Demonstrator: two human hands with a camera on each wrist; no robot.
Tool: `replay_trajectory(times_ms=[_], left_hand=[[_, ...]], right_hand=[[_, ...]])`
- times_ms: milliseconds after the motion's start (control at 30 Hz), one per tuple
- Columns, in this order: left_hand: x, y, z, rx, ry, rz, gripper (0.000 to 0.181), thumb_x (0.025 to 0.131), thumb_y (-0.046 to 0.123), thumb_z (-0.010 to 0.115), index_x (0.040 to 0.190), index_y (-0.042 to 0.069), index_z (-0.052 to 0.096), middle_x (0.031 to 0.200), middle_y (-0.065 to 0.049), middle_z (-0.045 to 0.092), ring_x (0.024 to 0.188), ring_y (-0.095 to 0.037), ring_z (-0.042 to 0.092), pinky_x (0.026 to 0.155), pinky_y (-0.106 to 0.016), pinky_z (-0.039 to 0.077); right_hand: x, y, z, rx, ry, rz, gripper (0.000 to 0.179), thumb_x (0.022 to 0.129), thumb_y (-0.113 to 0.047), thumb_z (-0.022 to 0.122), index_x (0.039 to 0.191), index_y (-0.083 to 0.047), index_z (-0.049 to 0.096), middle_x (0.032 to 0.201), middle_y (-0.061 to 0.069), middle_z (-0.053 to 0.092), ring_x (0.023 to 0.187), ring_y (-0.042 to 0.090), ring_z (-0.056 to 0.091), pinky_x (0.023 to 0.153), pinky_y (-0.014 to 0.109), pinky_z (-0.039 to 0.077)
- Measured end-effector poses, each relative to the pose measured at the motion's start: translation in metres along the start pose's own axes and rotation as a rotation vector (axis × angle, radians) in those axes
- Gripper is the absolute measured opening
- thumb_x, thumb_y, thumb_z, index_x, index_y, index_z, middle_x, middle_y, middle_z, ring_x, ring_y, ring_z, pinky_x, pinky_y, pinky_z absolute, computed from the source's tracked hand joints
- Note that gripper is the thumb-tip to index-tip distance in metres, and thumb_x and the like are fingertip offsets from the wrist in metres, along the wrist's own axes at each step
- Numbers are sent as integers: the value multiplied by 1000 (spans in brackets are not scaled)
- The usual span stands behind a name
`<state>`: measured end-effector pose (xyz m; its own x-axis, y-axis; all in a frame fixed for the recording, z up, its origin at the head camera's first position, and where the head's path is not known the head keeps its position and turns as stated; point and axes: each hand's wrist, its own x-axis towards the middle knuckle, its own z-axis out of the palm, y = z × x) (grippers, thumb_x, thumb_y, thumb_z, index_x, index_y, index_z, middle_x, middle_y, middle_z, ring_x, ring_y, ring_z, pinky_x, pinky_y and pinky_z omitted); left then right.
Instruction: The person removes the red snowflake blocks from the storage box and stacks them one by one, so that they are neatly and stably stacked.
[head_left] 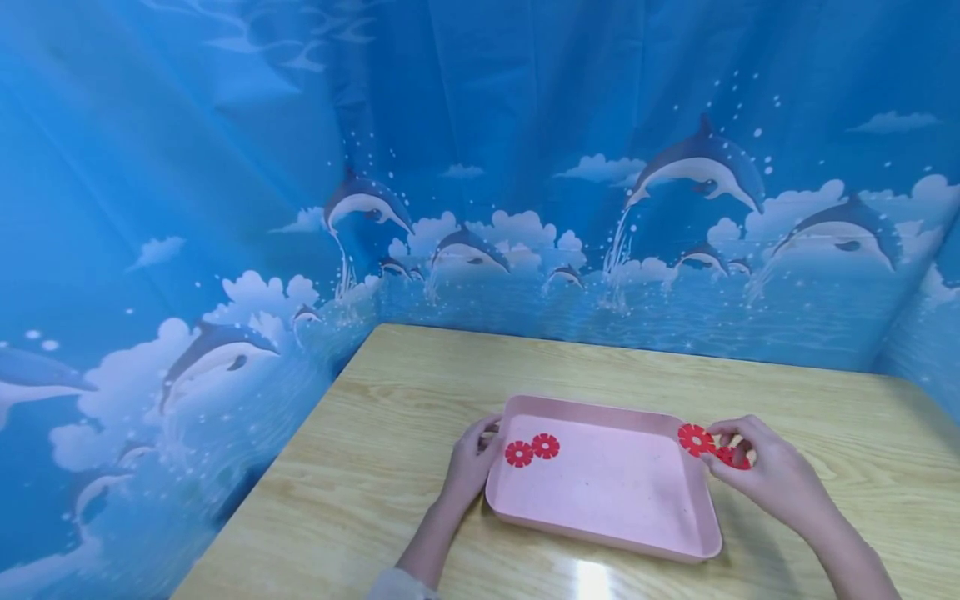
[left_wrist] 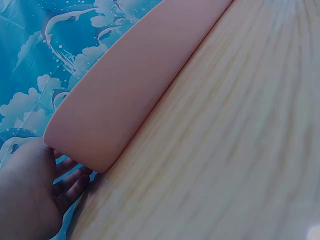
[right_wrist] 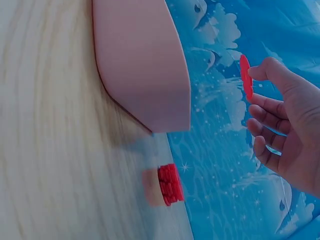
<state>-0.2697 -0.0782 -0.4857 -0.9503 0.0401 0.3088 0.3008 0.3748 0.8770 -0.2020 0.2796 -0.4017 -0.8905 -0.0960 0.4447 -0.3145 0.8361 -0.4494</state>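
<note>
A shallow pink tray (head_left: 592, 475) lies on the wooden table. At its left end my left hand (head_left: 471, 465) holds the rim, fingers against the outside wall in the left wrist view; the thumb is hidden there. Two red notched plastic discs (head_left: 519, 454) lie side by side inside the tray near that end. Thumb and forefinger of my right hand (head_left: 772, 471) pinch another red notched disc (head_left: 694, 439) above the tray's right rim. A stack of red discs (right_wrist: 171, 184) stands on the table just outside the tray's right end, partly covered by my right hand in the head view.
The light wooden table (head_left: 420, 367) reaches back to a blue curtain (head_left: 487, 167) printed with dolphins and clouds. More of this curtain hangs along the left side and at the far right.
</note>
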Motion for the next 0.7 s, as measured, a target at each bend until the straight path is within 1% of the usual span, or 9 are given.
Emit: replay_trajectory(times_ms=[133,233,367,467,633,700], left_hand=[[0,1,0,-1,-3,-11,30,91,15,57,119,5,58,104,-10,60,86,-20,59,76,-29,51],[0,2,1,-4,-4,-22,30,91,14,57,120,6,58,105,-10,60,87,-21,59,77,-29,51],[0,3,0,-12,0,-28,30,91,13,57,120,6,58,105,-10,60,88,-22,60,77,-30,51],[-1,3,0,-18,1,-33,30,91,12,57,120,6,58,105,-11,60,88,-22,60,78,-30,51],[0,2,1,-18,-1,-30,30,90,11,57,120,6,58,105,-11,60,88,-22,60,78,-30,51],[0,2,0,-13,-4,-34,30,91,11,57,120,6,58,105,-10,60,88,-22,59,78,-30,50]], right_hand=[[-3,9,-6,2,11,34,34,71,-12,77,100,-2,61,84,1,53,64,5,46,43,23,36],[-5,16,-10,-4,-4,67,35,73,-13,76,103,-1,60,87,4,54,65,5,45,43,23,37],[-6,26,-14,-11,1,77,37,74,-14,75,104,0,60,89,7,54,65,5,45,43,24,37],[-7,33,-14,-18,8,87,37,74,-15,75,104,1,60,89,7,54,65,4,44,43,24,36],[-10,43,-13,-39,-19,117,39,76,-18,74,105,3,59,89,8,54,65,6,44,43,24,35],[-10,48,-11,-49,-27,118,40,76,-19,74,105,3,59,89,8,55,64,7,44,43,24,35]])
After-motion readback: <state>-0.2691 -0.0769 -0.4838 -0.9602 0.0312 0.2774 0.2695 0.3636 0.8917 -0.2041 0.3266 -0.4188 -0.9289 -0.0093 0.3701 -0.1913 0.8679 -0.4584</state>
